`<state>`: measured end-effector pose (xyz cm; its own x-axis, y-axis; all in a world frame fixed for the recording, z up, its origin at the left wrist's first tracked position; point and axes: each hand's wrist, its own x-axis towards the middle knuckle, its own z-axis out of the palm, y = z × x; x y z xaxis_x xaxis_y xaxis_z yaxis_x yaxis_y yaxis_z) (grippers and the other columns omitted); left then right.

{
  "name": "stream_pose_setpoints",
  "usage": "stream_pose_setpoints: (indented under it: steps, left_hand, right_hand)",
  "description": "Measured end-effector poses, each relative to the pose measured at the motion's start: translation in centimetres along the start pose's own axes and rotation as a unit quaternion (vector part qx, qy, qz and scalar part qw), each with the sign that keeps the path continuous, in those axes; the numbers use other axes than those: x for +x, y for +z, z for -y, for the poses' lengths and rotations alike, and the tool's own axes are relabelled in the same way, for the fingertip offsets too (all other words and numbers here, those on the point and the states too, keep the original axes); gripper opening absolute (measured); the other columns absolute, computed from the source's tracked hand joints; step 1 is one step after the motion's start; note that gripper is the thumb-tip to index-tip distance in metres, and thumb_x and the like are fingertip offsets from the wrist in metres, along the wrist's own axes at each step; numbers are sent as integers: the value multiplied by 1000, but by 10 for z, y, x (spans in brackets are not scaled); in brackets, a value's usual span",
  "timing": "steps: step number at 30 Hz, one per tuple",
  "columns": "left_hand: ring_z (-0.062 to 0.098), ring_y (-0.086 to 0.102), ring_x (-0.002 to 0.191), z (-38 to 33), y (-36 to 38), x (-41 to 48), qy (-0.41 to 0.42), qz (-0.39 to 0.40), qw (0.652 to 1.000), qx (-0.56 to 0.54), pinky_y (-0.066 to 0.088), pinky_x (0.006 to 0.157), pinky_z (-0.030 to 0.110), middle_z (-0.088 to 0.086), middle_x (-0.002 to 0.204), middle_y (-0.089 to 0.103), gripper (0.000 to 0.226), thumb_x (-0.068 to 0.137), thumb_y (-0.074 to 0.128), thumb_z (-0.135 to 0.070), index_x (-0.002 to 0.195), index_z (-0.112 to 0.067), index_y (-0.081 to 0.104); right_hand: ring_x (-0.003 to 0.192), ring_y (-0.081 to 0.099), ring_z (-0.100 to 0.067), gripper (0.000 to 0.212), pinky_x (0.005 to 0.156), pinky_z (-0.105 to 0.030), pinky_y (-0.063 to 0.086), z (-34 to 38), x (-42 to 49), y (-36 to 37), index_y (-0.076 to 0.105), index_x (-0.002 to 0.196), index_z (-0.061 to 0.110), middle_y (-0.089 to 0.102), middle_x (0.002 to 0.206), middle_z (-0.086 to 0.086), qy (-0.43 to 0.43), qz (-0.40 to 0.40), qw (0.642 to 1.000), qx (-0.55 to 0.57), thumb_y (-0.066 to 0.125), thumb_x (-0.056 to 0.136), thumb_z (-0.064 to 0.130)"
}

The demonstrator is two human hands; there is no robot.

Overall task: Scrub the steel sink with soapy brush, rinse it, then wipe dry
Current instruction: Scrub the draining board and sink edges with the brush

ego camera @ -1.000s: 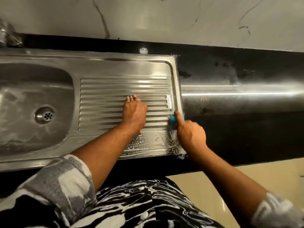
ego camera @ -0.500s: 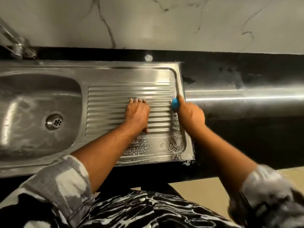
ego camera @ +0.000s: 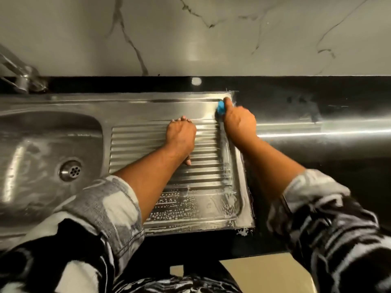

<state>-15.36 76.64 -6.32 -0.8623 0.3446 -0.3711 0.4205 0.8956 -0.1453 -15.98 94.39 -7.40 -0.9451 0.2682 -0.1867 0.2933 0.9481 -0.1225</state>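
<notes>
**Head view: blue brush at the far right corner of the drainboard**

Head camera looks down on a steel sink (ego camera: 131, 106) set into a black tabletop (ego camera: 317, 157) beneath a marble-patterned wall (ego camera: 211, 39).

- Right hand (ego camera: 239, 121): grip closed around a blue brush (ego camera: 221, 108). Only the blue end shows past the fingers; bristles hidden. Brush touches the steel at the drainboard's far right corner, just beside the sink's right edge where it meets the tabletop.
- Left hand (ego camera: 182, 136): palm down, flat on the ribbed drainboard (ego camera: 148, 149), fingers together and pointing toward the wall, thumb tucked at the near side. Grip holds nothing.
- Soap: suds and bubbles (ego camera: 175, 206) spread across the near strip of the drainboard; a soapy streak runs along its right rim. A small white splash (ego camera: 243, 231) sits on the tabletop at the sink's near right corner.
- Basin (ego camera: 42, 144) toward the left edge, filmy, with the round drain (ego camera: 70, 170) in its floor.
- Tap (ego camera: 19, 75) at the far left, blurred.
- Both forearms bare, patterned sleeves (ego camera: 110, 204) rolled up.
</notes>
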Motion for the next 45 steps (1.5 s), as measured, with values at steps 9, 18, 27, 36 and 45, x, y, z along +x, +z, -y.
stream_pose_setpoints:
  steps: [9,18,27,36,45]
  left_hand:
    - [28,62,120,-2,1,1,-19,-12,1000,-3,50,96,40,11,132,61,46,98,71,-18,141,-9,57]
    - [28,54,136,4,19,7,-31,-14,997,-62,43,113,45,9,148,56,76,91,81,-26,156,-13,44]
    - [29,56,133,-1,12,-1,-48,-6,998,-30,47,108,44,11,144,58,72,92,81,-30,152,-11,47]
    - [30,51,141,3,18,-2,-68,15,996,-55,40,117,44,10,152,53,98,74,95,-37,153,-7,45]
    - [30,54,135,-1,13,-4,-69,14,996,-50,43,113,44,12,145,57,82,82,91,-30,149,-7,50]
  right_hand:
    - [89,68,-37,54,69,-41,47,-19,-49,3,26,156,35,69,106,-16,10,62,998,-30,40,106,21]
    - [91,67,-40,54,69,-43,47,5,8,5,27,155,29,69,105,-18,12,-1,1000,-1,40,104,18]
    - [83,66,-33,54,66,-40,48,-17,-30,3,25,157,30,68,103,-17,-12,30,999,-33,41,106,20]
    - [78,64,-34,54,66,-42,48,2,1,10,27,154,25,69,101,-17,-16,13,999,-27,44,104,18]
    - [72,57,-30,42,65,-41,46,-15,-8,-6,37,145,24,69,97,-12,-43,41,998,-21,47,104,23]
